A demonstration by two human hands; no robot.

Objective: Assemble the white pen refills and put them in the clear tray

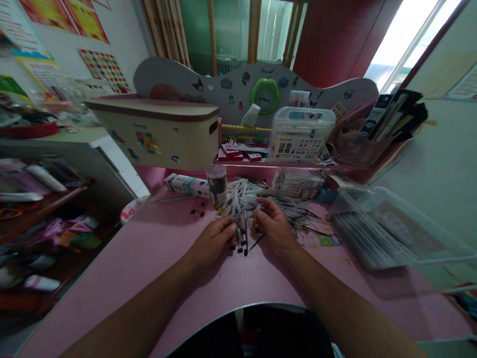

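Note:
My left hand (215, 238) and my right hand (272, 223) rest close together on a pink desk (149, 258), fingers curled. Between them they pinch a thin white pen (238, 214) taken from a loose pile of white pens (268, 201) that spreads just behind the hands. Several small black caps (242, 244) lie on the desk right under my fingers. A small clear cylindrical jar (216, 184) stands behind my left hand.
A clear plastic tray (376, 228) holding pens lies at the right. A long white box (186, 185) and a few black caps (198, 209) sit at the left rear. A cream lidded chest (156, 132), a clear plastic case (300, 134) and cluttered shelves (40, 199) surround the desk.

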